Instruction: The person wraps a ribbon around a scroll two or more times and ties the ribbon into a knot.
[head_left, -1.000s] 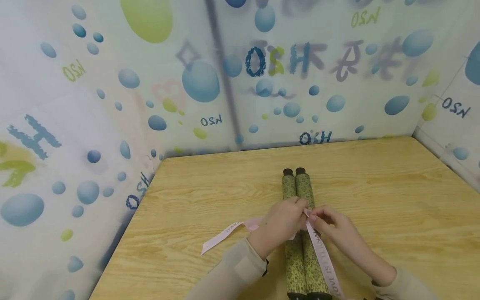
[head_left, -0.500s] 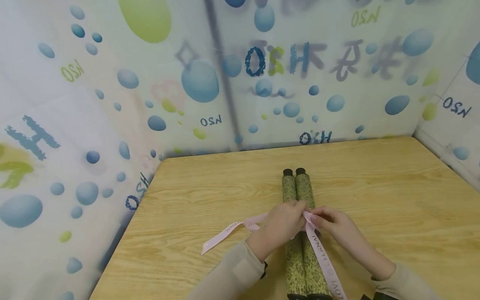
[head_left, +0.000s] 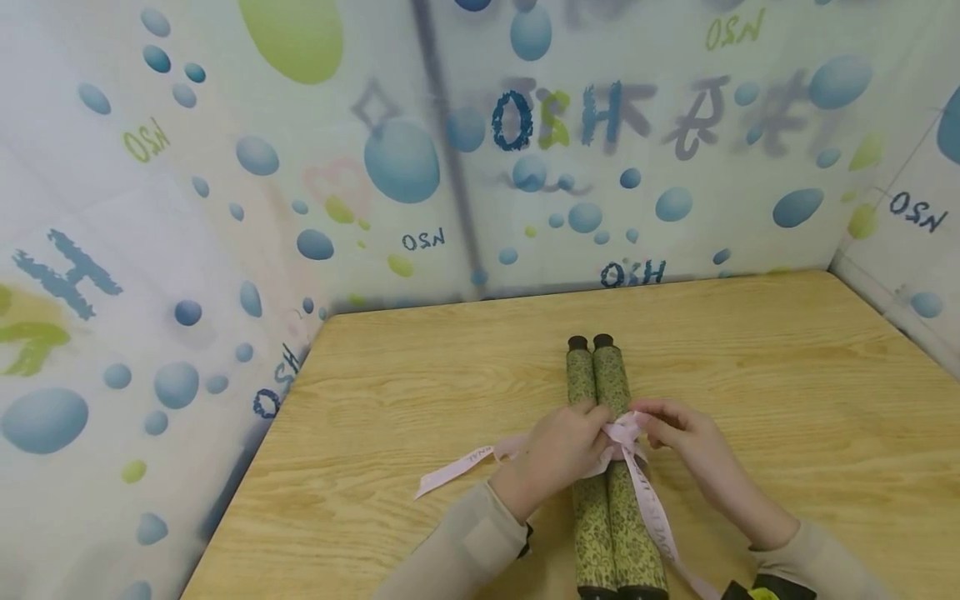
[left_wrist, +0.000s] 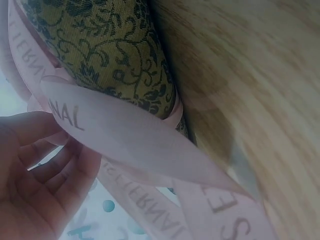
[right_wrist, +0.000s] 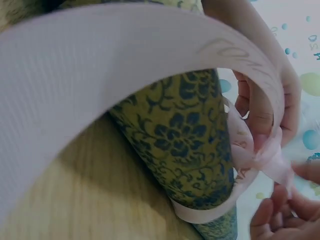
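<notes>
Two rolled scrolls [head_left: 592,525] in green-gold floral fabric lie side by side on the table, black knobs at their ends. Around their middle runs a pink ribbon [head_left: 621,432] printed with dark lettering, bunched at a crossing on top. My left hand [head_left: 553,450] pinches the ribbon at this crossing, from the left side. Just right of it, my right hand [head_left: 692,442] pinches a short gathered piece between thumb and fingers. In the right wrist view a wide ribbon loop [right_wrist: 150,45] arches across the floral scroll [right_wrist: 180,135].
One ribbon tail [head_left: 453,473] stretches left over the wooden table [head_left: 405,392]; another [head_left: 660,525] hangs down along the right scroll toward the front. Behind stands a white curtain [head_left: 480,208] with blue and green spots. Black bands [head_left: 780,586] show at the wrists.
My right hand has shifted a little to the right and drawn a gathered piece of ribbon with it. The left tail has slid slightly right; my left hand stays nearly in place.
</notes>
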